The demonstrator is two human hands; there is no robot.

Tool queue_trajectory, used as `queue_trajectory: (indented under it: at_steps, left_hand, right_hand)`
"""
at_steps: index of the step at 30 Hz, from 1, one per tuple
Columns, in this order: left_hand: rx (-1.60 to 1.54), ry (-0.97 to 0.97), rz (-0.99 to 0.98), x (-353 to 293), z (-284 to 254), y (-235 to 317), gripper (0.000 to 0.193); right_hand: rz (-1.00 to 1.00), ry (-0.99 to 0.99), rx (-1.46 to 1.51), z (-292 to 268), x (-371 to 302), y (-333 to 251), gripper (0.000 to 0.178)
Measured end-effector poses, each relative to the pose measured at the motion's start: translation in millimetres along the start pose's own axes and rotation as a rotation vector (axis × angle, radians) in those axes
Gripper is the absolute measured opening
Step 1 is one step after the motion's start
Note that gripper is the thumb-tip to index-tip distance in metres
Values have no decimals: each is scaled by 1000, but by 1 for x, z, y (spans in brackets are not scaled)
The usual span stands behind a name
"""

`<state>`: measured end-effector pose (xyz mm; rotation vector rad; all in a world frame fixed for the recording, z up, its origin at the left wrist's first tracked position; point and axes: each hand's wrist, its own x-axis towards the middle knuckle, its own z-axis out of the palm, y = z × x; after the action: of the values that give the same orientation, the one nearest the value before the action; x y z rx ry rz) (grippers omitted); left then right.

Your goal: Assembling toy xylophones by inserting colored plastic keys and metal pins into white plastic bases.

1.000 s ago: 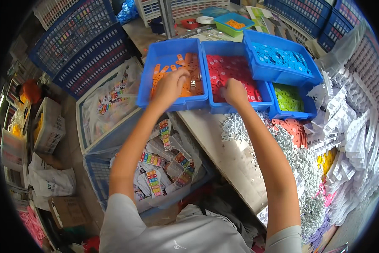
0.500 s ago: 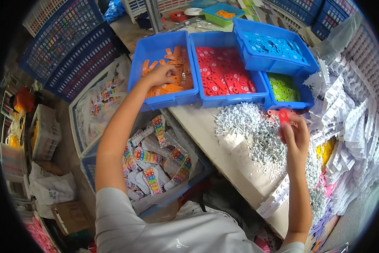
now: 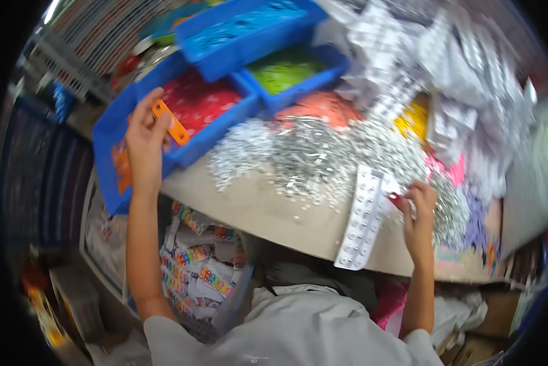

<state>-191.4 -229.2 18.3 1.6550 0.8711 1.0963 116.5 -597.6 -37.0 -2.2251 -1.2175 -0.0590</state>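
My left hand (image 3: 143, 139) is raised over the blue bins, its fingers pinching a flat orange plastic bar (image 3: 171, 123) with a hole near each end. Behind that bar lie many red pieces (image 3: 204, 100) in a blue bin. My right hand (image 3: 420, 206) is closed on a small red piece (image 3: 396, 199), mostly hidden by the fingers. It is beside a white plastic strip (image 3: 360, 226) that has rows of round holes or studs and lies slanted on the table (image 3: 274, 218). Motion blurs the details.
More blue bins hold orange (image 3: 123, 168), light blue (image 3: 243, 27) and green pieces (image 3: 286, 70). Heaps of small metal pins (image 3: 313, 155) and white bits (image 3: 240, 152) cover the tabletop. White strips (image 3: 451, 55) are piled at right. Below left, a crate holds packaged multicoloured toys (image 3: 198, 262).
My view has turned to the right. My left hand has come up out of the orange bin with an orange bar. My right hand has brought the red piece down beside the white strip.
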Motion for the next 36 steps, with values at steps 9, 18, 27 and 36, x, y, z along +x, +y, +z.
queue_trajectory:
  at_steps: [9, 18, 27, 36]
  left_hand:
    - [-359, -641, -308, -78, 183, 3, 18]
    - [-230, -703, -290, -87, 255, -17, 14]
    - [230, -621, 260, -108, 302, -45, 13]
    - [375, -535, 388, -114, 308, -50, 13]
  right_hand:
    - [-106, -32, 14, 29, 17, 13, 9]
    - [-61, -9, -61, 54, 24, 22, 27]
    - [106, 127, -90, 66, 13, 22, 77]
    - [100, 129, -104, 67, 13, 23, 76]
